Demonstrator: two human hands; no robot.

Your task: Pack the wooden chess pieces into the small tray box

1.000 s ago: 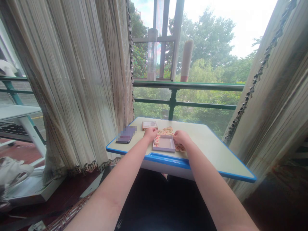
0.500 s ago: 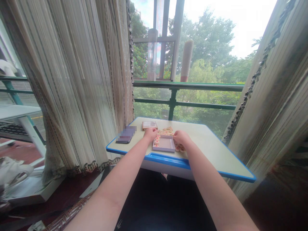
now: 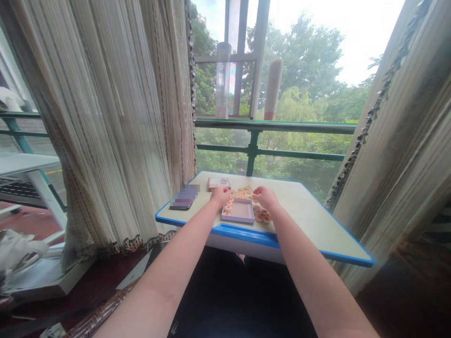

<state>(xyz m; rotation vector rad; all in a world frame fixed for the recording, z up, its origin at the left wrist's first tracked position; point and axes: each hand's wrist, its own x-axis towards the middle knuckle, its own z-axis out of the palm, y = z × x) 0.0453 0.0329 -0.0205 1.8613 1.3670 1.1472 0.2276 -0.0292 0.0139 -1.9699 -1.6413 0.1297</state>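
A shallow white box (image 3: 237,219) sits near the front edge of the table. Along its left inside wall runs a row of round Chinese chess pieces (image 3: 228,206) with red characters. My left hand (image 3: 220,196) is over the box's back left corner, fingers pinched together; what is between them is too small to make out. Beyond the box lies a loose spread of chess pieces (image 3: 243,191). At the right edge of that spread my right hand (image 3: 266,197) has its fingertips pinched, their contents unclear. Another group of pieces (image 3: 261,215) rests right of the box, beside my right wrist.
The pale table (image 3: 310,220) has a blue rim. A small flat box (image 3: 219,183) lies at its back left, and a dark phone-like object (image 3: 183,199), partly blurred, at the left. Curtains hang on both sides. Behind the table runs a green railing (image 3: 282,126) with stacked cups (image 3: 273,89) above it.
My right hand has lifted slightly away from the box's right side, uncovering more of the pieces there. The box has shifted a little to the left. My left hand has hardly moved.
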